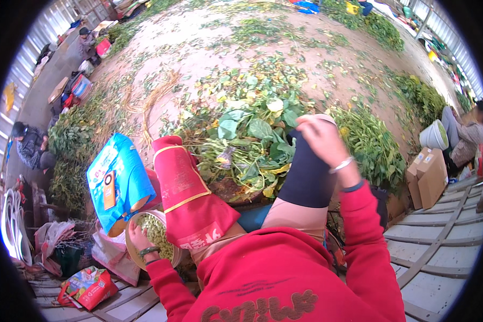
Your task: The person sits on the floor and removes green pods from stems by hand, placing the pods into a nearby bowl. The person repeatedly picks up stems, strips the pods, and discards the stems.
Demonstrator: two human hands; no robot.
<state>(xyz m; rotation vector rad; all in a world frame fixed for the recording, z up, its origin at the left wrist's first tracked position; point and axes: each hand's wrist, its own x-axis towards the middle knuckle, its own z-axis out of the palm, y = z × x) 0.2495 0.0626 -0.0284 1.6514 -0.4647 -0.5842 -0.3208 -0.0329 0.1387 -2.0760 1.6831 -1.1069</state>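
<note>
My left hand (140,241) is inside a pale plastic bucket (131,250) at my left thigh, over pale green shelled beans (164,237). Its fingertips are partly hidden, so I cannot tell whether they hold anything. My right hand (321,137), with a bracelet at the wrist, is blurred above my right knee; its fingers are bent and nothing clear shows in them. Between my knees lies a heap of green bean plants (249,149) with broad leaves and pods, partly over a brown round container (233,191). A red cloth sleeve (181,177) covers my left leg.
A blue bag (120,177) stands beside the bucket. A red shopping bag (89,286) lies behind it. More bean plants (370,141) are piled at right, near cardboard boxes (428,177). People sit at left (32,145) and right (467,133), the latter by a white bucket (432,135).
</note>
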